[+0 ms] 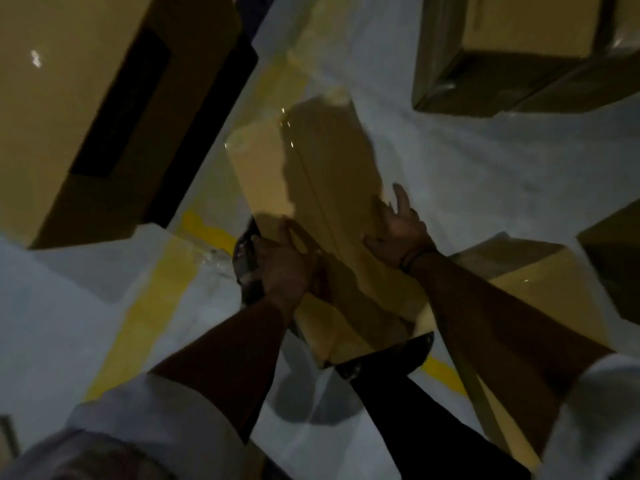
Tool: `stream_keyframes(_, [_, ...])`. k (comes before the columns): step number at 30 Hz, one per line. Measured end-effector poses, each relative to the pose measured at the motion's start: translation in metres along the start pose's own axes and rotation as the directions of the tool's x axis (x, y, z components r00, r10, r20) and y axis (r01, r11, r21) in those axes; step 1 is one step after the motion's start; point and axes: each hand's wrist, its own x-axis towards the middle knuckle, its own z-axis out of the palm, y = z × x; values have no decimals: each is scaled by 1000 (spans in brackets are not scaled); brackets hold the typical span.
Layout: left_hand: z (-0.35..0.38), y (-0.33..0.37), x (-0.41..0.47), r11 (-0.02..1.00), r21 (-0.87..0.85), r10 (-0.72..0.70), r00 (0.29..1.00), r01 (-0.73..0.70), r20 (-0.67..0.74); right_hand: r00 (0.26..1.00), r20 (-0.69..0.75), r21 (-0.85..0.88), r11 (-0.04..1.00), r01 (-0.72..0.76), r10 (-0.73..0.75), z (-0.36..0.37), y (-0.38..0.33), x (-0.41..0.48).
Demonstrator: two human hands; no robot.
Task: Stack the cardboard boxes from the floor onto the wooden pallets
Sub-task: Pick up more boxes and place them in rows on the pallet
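At the centre of the head view, a long cardboard box runs from 11 o'clock to 5 o'clock over the pale floor. Whether it rests there or is lifted, I cannot tell.

The left hand grips its long edge on the 9 o'clock side, thumb laid on the top face and the other fingers wrapped down the side. The right hand lies against the opposite long edge at 3 o'clock. Its fingers are straight and spread, pointing toward 12 o'clock, and a dark wristband circles the wrist.

A dark shoe shows just outside the left edge, and a second shoe sits under the near end at 5 o'clock.

A large box fills 10 to 11 o'clock, and only a narrow strip of floor separates its edge from the held box. Another box sits at 1 o'clock, well apart, with a broad stretch of open floor between. A third box lies at 4 o'clock, just beside the right forearm. More floor opens at 8 o'clock, crossed by a yellow stripe.

The large box carries a black panel. Any writing on it is too blurred to read, and no other print is legible.
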Motion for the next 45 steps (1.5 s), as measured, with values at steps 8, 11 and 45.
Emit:
stream_keyframes(8, [-52,-1,-14,979,-204,-14,1000,13,-2,980,-185,-50,997,66,-74,-24,-37,-40])
stream_keyframes(11, [-133,18,-52,948,-317,7,999,-22,-48,986,-166,-77,997,17,-30,-96,-83,-88])
stream_keyframes(45, [-633,120,-181,896,-101,331,804,-431,-493,758,-645,-127,992,18,-96,-514,-396,-227])
